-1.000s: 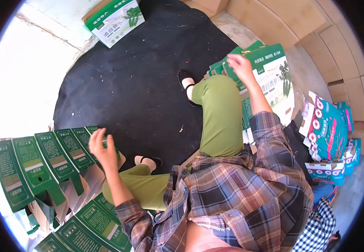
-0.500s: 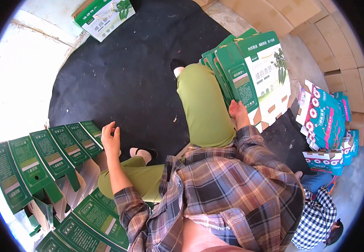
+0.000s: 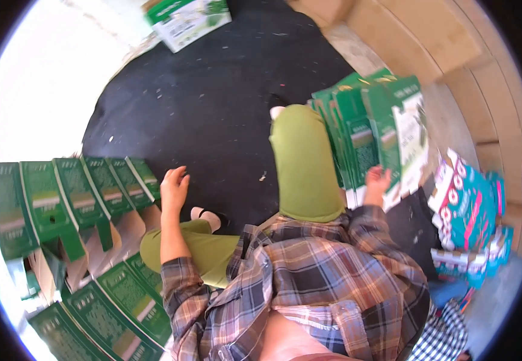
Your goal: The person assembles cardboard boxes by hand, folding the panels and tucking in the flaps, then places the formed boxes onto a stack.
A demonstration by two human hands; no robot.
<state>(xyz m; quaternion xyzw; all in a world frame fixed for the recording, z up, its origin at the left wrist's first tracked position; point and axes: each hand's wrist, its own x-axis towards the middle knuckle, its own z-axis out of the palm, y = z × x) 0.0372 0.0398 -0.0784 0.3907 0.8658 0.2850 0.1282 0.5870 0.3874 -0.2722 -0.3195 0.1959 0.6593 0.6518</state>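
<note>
Right of my green-trousered knee (image 3: 306,162), the front green-and-white cardboard carton (image 3: 388,126) stretches lengthwise away from my nearer right hand (image 3: 378,180); whether that pinches it, I cannot tell. My left hand (image 3: 175,188) hangs loosely open, left of the knee.

The right hand (image 3: 377,182) is blurred, its contact with the green carton (image 3: 386,129) unclear; the upper edge crops a green-and-white box (image 3: 190,29), the lower a checked shirt (image 3: 440,332).

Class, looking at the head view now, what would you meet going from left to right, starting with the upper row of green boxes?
Upper row of green boxes → left hand → raised right knee → right hand → teal packages.
</note>
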